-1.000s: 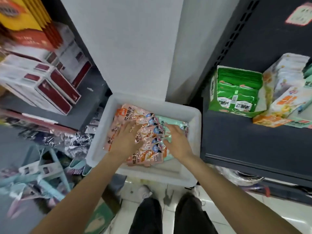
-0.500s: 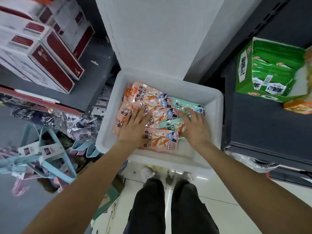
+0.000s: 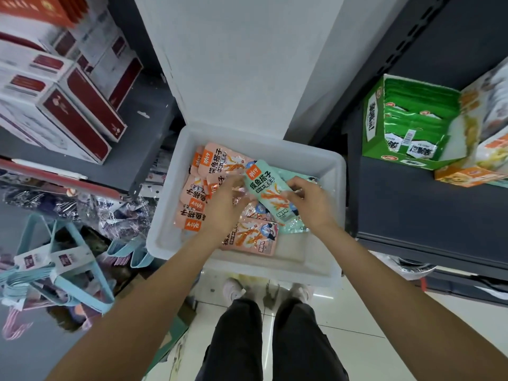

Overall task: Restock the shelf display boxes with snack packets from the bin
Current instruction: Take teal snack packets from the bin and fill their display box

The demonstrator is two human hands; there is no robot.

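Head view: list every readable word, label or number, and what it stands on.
"摸鱼搭子": mint packet gripped by right hand, left hand touching it.
"摸鱼搭子": pink packets in bin.
Orange logo squares: unreadable.
Green box side text, barcode: blurred.
Red boxes, hanger tags: unreadable.

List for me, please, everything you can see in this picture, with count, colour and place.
bin: one, white, centre, below the shelves
teal packet: one, teal, lifted above the pile, held by both hands
pink packets: several, exact count unclear, piled in the bin
other teal packets: at least one, under the right hand
green display box: one, green, right shelf, holding green packets
orange display box: one, orange, right shelf, beside the green one
red and white boxes: several, left shelf
hangers: a bundle, light blue, lower left
left hand: one, fingers on the packet's left edge
right hand: one, fingers curled on its right edge
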